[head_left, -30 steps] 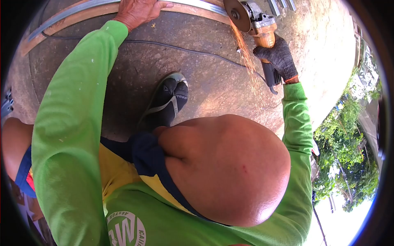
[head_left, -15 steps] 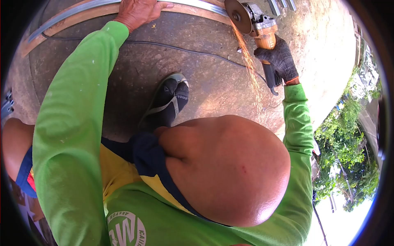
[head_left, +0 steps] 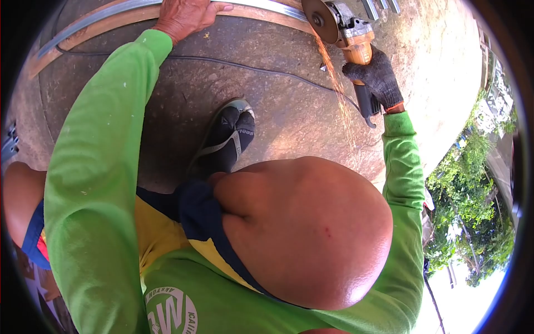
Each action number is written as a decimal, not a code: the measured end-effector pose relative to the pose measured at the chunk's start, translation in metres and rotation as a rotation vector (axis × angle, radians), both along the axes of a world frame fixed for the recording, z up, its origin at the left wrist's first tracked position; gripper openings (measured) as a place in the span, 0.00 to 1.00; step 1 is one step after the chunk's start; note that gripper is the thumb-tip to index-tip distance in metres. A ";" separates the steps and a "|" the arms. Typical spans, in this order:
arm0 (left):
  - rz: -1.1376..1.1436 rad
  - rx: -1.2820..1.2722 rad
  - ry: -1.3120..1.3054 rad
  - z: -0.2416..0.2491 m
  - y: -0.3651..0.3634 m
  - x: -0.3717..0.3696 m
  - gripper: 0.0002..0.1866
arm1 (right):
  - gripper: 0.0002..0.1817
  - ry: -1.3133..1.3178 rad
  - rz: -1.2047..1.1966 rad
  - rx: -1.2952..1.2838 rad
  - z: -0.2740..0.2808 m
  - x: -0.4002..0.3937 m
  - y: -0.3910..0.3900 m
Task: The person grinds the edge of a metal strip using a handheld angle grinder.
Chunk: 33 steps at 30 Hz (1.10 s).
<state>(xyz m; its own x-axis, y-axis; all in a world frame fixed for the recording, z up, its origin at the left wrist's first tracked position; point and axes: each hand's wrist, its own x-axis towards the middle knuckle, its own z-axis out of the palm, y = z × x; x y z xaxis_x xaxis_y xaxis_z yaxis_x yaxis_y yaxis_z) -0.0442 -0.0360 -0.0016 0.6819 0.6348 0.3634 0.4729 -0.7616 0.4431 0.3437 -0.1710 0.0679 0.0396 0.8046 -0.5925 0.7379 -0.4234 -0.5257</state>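
On the floor [head_left: 289, 125], a long metal strip [head_left: 114, 9] lies under the left hand [head_left: 184, 19], finger spread unclear, while a grinder [head_left: 356, 42], wrapped by the right hand's [head_left: 378, 77] gloved fingers, throws sparks [head_left: 335, 83], the cut seemingly unfinished.

Bright daylight glares white at right; fisheye curves the edges, black corners framing shaded ground [head_left: 167, 111].

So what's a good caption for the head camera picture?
Sparks fly: gloved right hand grips the grinder, bare left hand on metal strip.
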 end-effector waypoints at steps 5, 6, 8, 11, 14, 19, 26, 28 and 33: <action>-0.013 0.002 -0.032 0.003 -0.001 0.001 0.08 | 0.30 -0.014 -0.007 -0.031 0.001 -0.002 0.003; -0.008 0.000 -0.025 0.002 0.000 0.001 0.08 | 0.30 -0.018 -0.010 -0.048 0.003 -0.003 0.004; 0.003 -0.006 -0.014 0.001 0.000 0.001 0.08 | 0.30 -0.019 0.000 -0.038 0.002 0.000 0.002; 0.008 -0.008 -0.011 -0.001 0.000 0.001 0.08 | 0.30 0.032 0.000 0.014 -0.005 0.008 -0.005; 0.004 0.012 0.006 -0.001 0.000 0.000 0.08 | 0.29 0.085 -0.042 0.002 -0.005 0.010 -0.010; 0.007 0.001 0.001 -0.001 0.000 0.000 0.08 | 0.25 0.035 -0.013 -0.008 0.000 0.009 -0.013; -0.009 -0.010 -0.036 0.002 0.000 0.001 0.08 | 0.26 0.015 0.010 0.026 -0.001 0.003 -0.004; -0.005 -0.016 -0.009 0.002 -0.001 0.001 0.08 | 0.26 -0.010 0.005 0.010 -0.001 -0.001 0.001; -0.009 -0.010 -0.015 0.001 0.000 0.001 0.08 | 0.26 -0.028 0.035 0.004 0.002 -0.002 0.004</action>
